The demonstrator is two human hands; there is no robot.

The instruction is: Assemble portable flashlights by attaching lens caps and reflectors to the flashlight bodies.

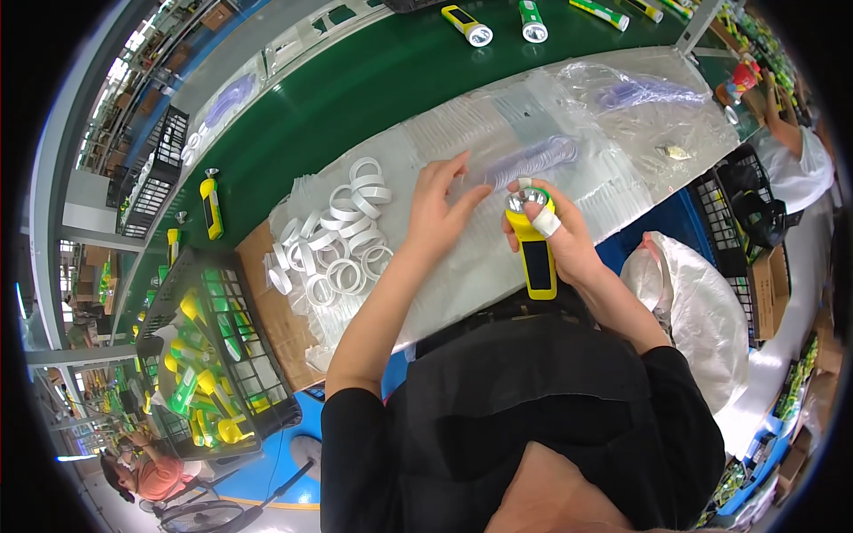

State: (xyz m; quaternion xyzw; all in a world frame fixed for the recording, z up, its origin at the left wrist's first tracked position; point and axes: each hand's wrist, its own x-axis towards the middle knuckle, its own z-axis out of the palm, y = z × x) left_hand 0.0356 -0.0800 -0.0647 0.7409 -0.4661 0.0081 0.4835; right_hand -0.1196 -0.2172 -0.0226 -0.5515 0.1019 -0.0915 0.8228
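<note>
In my right hand (pixel 564 233) is a yellow flashlight (pixel 539 266) with a dark panel on its body, its silvery reflector facing up. Fingers wrap the head, and the thumb, with a white wrap on it, lies across the rim. My left hand (pixel 437 202) hovers just left of the flashlight, thumb and fingers apart in a C shape; nothing solid shows between them, though a clear piece would be hard to see. Beyond the hands, a row of clear round lenses (pixel 542 158) lies on the sheeted table. White rings (pixel 342 235) are heaped left of my left hand.
A green conveyor belt (pixel 373 89) curves behind the table, carrying several flashlights (pixel 468 27). On the left, a black crate (pixel 267 355) holds yellow and green flashlights. A white sack (pixel 697 311) stands at right. Other people (pixel 791 155) work farther off.
</note>
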